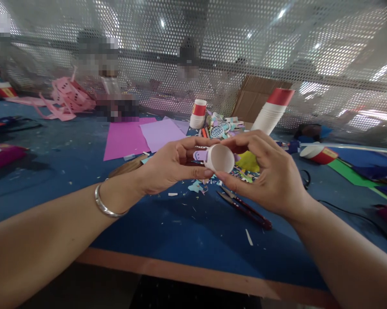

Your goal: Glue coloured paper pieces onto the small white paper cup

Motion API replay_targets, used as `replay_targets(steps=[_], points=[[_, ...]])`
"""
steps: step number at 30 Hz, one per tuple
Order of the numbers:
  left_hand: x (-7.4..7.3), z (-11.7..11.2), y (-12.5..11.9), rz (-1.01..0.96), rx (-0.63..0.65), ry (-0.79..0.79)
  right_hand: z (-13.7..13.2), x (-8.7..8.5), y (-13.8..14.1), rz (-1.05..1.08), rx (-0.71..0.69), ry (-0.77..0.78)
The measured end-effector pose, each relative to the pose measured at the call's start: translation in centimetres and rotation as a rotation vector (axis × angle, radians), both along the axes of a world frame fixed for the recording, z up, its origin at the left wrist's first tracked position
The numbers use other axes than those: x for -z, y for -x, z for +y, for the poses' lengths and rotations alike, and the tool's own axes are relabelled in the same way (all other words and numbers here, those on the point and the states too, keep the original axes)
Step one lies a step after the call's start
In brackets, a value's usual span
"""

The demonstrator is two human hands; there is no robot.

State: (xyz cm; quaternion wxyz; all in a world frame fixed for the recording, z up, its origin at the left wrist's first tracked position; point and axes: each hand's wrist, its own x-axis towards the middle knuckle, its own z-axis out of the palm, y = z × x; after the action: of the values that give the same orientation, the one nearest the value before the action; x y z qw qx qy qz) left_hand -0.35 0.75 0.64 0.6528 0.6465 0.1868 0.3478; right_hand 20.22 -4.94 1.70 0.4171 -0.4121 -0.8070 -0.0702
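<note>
A small white paper cup lies on its side in mid-air, its open mouth turned towards me. My left hand pinches it from the left, thumb below and fingers over a purple paper piece stuck on its outside. My right hand closes round the cup from the right, fingers arched over its top. A silver bangle circles my left wrist. Both hands hover above the blue table.
Red-handled scissors lie on the table under my right hand amid paper scraps. Pink and lilac sheets, a stack of red-and-white cups, a lone cup, a tipped cup and cardboard sit behind. A perforated screen closes the back.
</note>
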Motion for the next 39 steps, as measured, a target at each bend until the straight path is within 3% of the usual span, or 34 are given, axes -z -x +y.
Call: replay_targets(steps=[12, 25, 39], points=[[0.37, -0.12, -0.23, -0.133, 0.098, 0.218, 0.20, 0.40, -0.35, 0.088, -0.093, 0.093], [0.88, 0.32, -0.27, -0.138, 0.116, 0.146, 0.02, 0.70, -0.31, 0.232, -0.204, 0.237], [0.70, 0.48, -0.12, -0.131, 0.149, 0.190, -0.03, 0.57, -0.12, 0.256, -0.252, 0.277]])
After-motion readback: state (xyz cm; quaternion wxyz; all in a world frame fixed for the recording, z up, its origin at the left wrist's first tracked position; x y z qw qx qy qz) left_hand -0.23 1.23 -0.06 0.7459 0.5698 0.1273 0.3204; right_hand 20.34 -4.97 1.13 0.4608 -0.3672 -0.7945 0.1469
